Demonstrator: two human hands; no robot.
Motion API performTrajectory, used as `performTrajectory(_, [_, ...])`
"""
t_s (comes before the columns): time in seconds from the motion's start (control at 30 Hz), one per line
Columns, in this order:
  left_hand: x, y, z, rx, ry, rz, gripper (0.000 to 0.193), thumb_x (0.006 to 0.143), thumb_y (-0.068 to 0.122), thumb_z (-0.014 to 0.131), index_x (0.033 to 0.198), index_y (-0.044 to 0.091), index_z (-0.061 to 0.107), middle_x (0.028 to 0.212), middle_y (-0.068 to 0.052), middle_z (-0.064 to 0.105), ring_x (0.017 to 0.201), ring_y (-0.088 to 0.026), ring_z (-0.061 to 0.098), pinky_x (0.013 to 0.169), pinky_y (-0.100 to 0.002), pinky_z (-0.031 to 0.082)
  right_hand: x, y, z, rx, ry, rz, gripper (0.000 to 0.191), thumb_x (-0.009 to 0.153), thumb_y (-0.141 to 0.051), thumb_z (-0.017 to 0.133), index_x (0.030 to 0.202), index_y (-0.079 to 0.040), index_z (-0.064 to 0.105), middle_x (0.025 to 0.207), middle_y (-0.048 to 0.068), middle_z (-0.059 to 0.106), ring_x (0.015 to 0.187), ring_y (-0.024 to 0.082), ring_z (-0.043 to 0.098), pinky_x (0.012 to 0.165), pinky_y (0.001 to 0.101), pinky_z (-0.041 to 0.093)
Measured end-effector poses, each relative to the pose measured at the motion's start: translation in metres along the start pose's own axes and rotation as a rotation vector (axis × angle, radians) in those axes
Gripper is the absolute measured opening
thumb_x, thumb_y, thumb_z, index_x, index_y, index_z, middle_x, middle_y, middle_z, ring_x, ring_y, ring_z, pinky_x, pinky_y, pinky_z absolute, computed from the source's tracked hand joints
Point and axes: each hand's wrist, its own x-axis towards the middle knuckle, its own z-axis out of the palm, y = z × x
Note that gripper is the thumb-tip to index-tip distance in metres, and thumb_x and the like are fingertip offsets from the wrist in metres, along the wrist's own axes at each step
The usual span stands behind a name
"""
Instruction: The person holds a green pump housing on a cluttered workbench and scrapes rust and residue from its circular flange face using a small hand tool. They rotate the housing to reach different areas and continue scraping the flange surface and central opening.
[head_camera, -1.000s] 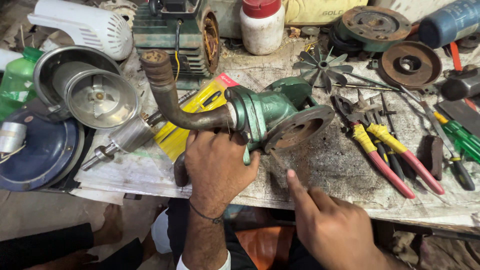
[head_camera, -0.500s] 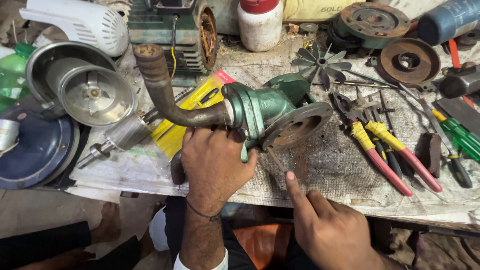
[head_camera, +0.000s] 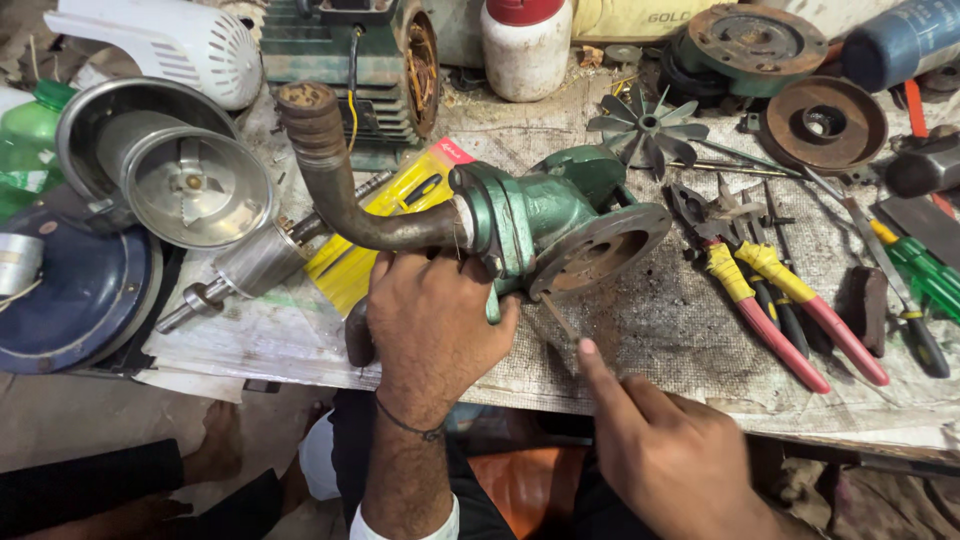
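Note:
A green cast pump housing (head_camera: 545, 215) with a rusty round flange (head_camera: 600, 252) lies on the workbench, and a curved rusty pipe (head_camera: 335, 185) rises from its left side. My left hand (head_camera: 432, 325) grips the housing from below, near the pipe joint. My right hand (head_camera: 660, 455) is at the bench's front edge with the forefinger stretched out, pinching a thin metal rod (head_camera: 560, 318) that points up toward the flange.
Pliers with red and yellow handles (head_camera: 770, 295) and green screwdrivers (head_camera: 915, 270) lie to the right. A small fan impeller (head_camera: 645, 125), rusty discs (head_camera: 822, 122), a white jar (head_camera: 525, 45), a green motor (head_camera: 350, 60) and steel bowls (head_camera: 165, 170) crowd the back and left.
The view has shifted slightly; my right hand has edged up and left toward the flange with the thin rod. My left hand keeps its grip on the housing.

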Motion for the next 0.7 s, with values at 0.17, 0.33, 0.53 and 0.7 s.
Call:
performTrajectory(0.17, [-0.001, 0.000, 0.000, 0.012, -0.029, -0.016, 0.035, 0.064, 0.036, 0.086, 0.087, 0.012, 0.076, 0.083, -0.009, 0.069, 0.089, -0.033, 0.064, 0.088, -0.053, 0.047, -0.004, -0.001, 0.000, 0.001, -0.024, 0.001, 0.062, 0.072, -0.008, 0.072, 0.134, -0.010, 0.068, 0.062, 0.003, 0.062, 0.035, 0.020, 0.057, 0.037, 0.0388, 0.048])
performTrajectory(0.33, [-0.001, 0.000, 0.000, 0.014, -0.054, -0.031, 0.038, 0.064, 0.036, 0.086, 0.092, 0.011, 0.077, 0.083, -0.010, 0.069, 0.086, -0.033, 0.064, 0.086, -0.052, 0.048, -0.006, 0.004, 0.007, 0.064, -0.031, 0.008, 0.060, 0.075, -0.007, 0.072, 0.135, -0.008, 0.066, 0.066, 0.005, 0.063, 0.042, 0.021, 0.060, 0.039, 0.0385, 0.049])
performTrajectory(0.53, [0.000, -0.001, 0.000, 0.006, -0.018, -0.007, 0.039, 0.063, 0.036, 0.087, 0.090, 0.011, 0.077, 0.084, -0.010, 0.069, 0.089, -0.033, 0.064, 0.088, -0.053, 0.048, -0.008, 0.030, -0.026, 0.258, -0.131, 0.087, 0.063, 0.072, -0.010, 0.073, 0.134, -0.016, 0.068, 0.067, 0.006, 0.069, 0.047, 0.023, 0.066, 0.047, 0.0401, 0.054])
performTrajectory(0.7, [-0.001, -0.002, -0.001, -0.003, 0.023, 0.016, 0.041, 0.062, 0.035, 0.087, 0.093, 0.011, 0.077, 0.088, -0.011, 0.069, 0.091, -0.035, 0.064, 0.087, -0.053, 0.048, -0.007, 0.033, -0.046, 0.171, -0.203, 0.328, 0.056, 0.083, -0.013, 0.073, 0.138, -0.023, 0.070, 0.073, 0.003, 0.074, 0.049, 0.020, 0.068, 0.052, 0.0394, 0.056])
